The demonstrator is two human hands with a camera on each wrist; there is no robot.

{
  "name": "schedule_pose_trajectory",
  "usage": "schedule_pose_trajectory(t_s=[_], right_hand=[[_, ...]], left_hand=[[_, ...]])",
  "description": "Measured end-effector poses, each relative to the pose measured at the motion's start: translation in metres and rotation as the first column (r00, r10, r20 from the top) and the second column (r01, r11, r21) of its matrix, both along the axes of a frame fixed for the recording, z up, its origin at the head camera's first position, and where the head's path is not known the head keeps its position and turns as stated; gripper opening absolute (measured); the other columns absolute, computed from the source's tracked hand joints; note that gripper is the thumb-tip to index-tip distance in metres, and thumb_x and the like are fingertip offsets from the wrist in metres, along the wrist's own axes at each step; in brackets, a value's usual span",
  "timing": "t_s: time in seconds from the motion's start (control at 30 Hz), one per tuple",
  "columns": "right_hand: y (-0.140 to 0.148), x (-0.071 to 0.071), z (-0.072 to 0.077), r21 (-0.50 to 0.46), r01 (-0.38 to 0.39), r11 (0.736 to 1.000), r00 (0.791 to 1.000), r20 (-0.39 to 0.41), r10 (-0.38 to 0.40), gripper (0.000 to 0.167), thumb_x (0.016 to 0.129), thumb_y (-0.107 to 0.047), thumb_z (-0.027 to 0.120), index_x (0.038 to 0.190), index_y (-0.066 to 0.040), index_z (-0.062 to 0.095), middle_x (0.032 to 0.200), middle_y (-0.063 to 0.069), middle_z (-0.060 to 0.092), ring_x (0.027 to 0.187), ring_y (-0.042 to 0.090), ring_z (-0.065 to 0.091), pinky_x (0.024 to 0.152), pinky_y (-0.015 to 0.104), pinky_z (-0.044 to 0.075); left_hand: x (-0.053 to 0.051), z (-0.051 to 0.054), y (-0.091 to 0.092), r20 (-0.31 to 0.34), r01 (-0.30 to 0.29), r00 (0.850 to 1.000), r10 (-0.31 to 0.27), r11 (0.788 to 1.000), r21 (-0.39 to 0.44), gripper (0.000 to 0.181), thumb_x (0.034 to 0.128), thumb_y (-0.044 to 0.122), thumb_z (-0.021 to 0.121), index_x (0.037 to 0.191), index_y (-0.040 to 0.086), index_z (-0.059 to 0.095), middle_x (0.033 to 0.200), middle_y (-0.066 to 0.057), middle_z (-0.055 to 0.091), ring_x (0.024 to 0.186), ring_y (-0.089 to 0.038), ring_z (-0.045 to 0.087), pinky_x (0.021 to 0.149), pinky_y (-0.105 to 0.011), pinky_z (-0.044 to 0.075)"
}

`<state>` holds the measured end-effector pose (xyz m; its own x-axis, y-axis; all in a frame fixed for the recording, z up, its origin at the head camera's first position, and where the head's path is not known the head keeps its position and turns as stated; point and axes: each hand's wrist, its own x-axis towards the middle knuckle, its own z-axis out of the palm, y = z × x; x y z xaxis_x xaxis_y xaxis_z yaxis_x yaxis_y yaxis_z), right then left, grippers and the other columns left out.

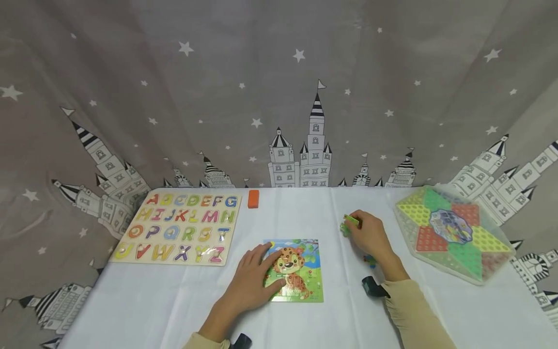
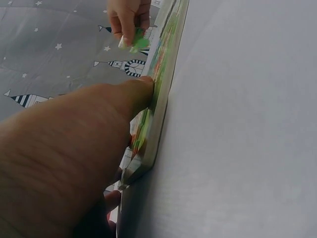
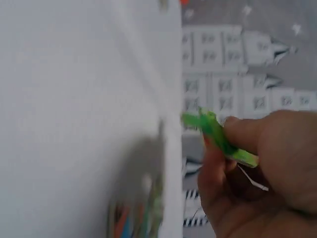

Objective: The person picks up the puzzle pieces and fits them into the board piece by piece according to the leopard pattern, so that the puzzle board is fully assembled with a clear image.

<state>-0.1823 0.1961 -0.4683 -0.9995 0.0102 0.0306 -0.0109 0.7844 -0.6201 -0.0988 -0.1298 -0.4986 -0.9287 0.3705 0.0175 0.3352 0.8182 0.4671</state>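
Note:
A jigsaw puzzle [image 1: 301, 291] with a spotted cartoon cub on grass lies flat on the white table. My left hand [image 1: 250, 281] rests on its left side, fingers spread over the picture and thumb near the lower edge; in the left wrist view the thumb touches the board's side. To the right of the puzzle, my right hand [image 1: 370, 235] pinches green puzzle pieces [image 3: 215, 131] between thumb and fingers, above the table. How many it holds is hard to tell. Beneath the right wrist, more puzzle pieces [image 1: 370, 260] lie partly hidden.
A wooden alphabet board [image 1: 174, 223] lies at the left. An orange block [image 1: 253, 198] sits near the table's back edge. A hexagonal clear box [image 1: 453, 232] of coloured pieces lies at the right. Behind the table hangs a grey curtain [image 1: 244, 106] with castles and stars.

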Motion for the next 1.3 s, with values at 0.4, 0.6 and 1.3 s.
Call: schedule_pose_trajectory(t_s=[0.4,0.6,1.3], right_hand=[[-0.068,0.039,0.012,-0.203,-0.197,0.959,0.975,0.064,0.214,0.005,0.094,-0.016,0.068,0.099,-0.016,0.068,0.078,-0.001,0.059,0.064,0.011,0.048,0.056,0.024,0.039],[-0.101,0.06,0.011,-0.356,-0.242,0.903,0.958,0.059,0.28,0.014,0.089,-0.022,0.078,0.088,-0.013,0.067,0.07,-0.002,0.065,0.061,0.008,0.056,0.056,0.021,0.043],[-0.095,0.07,0.007,-0.009,-0.462,0.887,0.885,0.069,0.461,0.075,0.076,-0.042,0.09,0.137,-0.011,0.06,0.138,0.008,0.057,0.128,0.027,0.052,0.103,0.048,0.052]], left_hand=[[-0.006,0.003,-0.007,0.083,0.021,0.996,-0.027,0.997,0.079,0.086,0.0843,0.06,0.074,0.156,0.024,0.043,0.169,-0.01,0.025,0.155,-0.041,0.024,0.126,-0.062,0.02],[0.002,0.017,-0.012,0.087,-0.069,0.995,0.05,0.97,0.232,0.068,0.0907,0.041,0.076,0.15,0.02,0.051,0.156,-0.006,0.047,0.148,-0.033,0.041,0.119,-0.057,0.037],[0.0,0.033,-0.015,0.341,-0.252,0.929,0.143,0.919,0.302,0.011,0.0963,0.016,0.069,0.107,0.019,0.073,0.081,0.006,0.07,0.069,-0.01,0.057,0.061,-0.024,0.045]])
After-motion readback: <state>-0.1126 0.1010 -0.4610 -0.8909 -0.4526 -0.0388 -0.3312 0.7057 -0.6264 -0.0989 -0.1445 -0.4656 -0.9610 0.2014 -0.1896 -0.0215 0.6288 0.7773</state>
